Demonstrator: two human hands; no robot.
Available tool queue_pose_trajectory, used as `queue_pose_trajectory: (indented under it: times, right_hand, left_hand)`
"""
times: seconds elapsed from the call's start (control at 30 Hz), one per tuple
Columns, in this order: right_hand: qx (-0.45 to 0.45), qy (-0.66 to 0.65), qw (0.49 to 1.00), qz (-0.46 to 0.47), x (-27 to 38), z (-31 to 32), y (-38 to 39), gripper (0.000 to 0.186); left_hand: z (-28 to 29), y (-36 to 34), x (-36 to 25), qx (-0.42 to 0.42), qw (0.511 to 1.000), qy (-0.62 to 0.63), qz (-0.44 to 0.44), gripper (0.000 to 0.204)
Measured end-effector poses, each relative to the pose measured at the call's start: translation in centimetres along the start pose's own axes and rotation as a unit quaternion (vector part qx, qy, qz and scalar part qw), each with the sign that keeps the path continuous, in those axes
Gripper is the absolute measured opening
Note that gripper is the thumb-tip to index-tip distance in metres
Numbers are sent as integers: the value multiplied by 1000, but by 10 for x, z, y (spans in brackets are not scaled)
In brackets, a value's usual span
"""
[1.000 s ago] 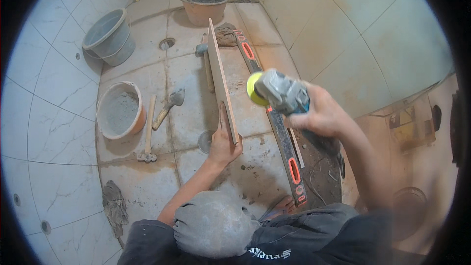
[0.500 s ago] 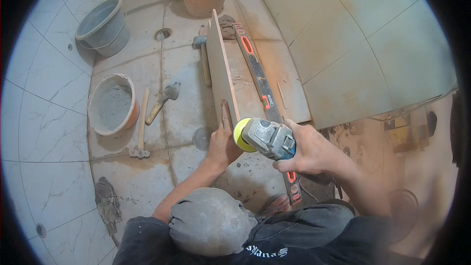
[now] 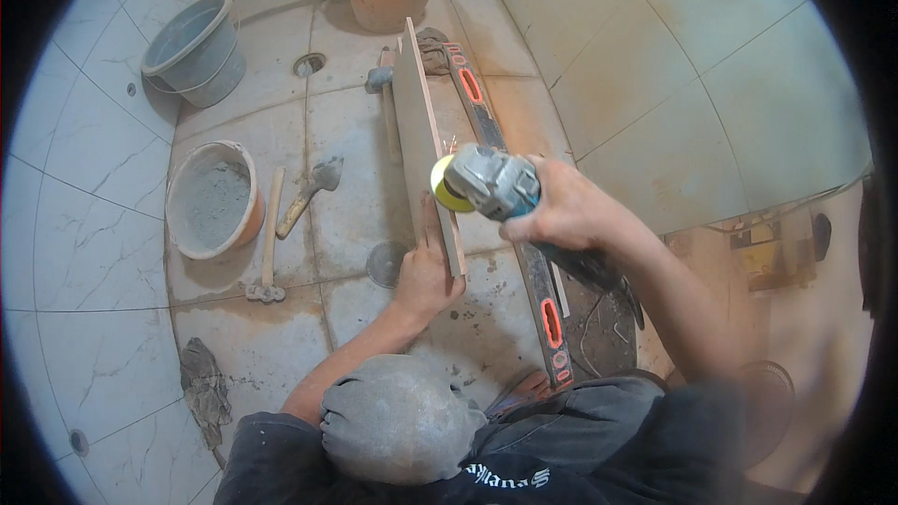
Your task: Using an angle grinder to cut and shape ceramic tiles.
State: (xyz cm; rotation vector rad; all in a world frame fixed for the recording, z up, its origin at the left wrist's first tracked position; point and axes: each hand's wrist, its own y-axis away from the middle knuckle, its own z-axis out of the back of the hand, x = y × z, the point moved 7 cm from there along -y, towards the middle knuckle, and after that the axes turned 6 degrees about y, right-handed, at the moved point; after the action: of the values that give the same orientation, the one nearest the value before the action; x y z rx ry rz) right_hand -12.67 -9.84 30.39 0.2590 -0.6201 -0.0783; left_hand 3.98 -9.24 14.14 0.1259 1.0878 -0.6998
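1. The tile stood on edge, nearer the floor's right edge than its left.
2. The left hand pinched its near end, fingers straight against the left face.
3. The right hand's fingers were wrapped around the grinder.
4. The yellow disc had moved from the tile's near corner farther along its long edge, with sparks now showing.
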Motion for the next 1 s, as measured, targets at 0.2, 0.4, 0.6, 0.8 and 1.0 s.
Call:
queue_pose_trajectory:
  times: [0.2, 0.4, 0.6, 0.8, 1.0]
  right_hand:
    - [17, 3, 999, -29, -4, 11, -46, 45]
    - [10, 26, 997, -76, -12, 18, -61, 45]
    - [30, 28, 998, -41, -7, 0, -11, 55]
    - [67, 56, 994, -70, 6, -11, 51, 67]
    - [110, 98, 982, -119, 3, -16, 76, 70]
  left_hand:
    - [0, 3, 1, -6, 999, 40, 15, 110]
    - [1, 2, -2, -33, 998, 42, 41, 103]
    - [6, 2, -4, -61, 998, 0, -6, 102]
    - [-4, 2, 4, 1, 1000, 10, 20, 115]
    - [0, -1, -8, -27, 998, 30, 55, 81]
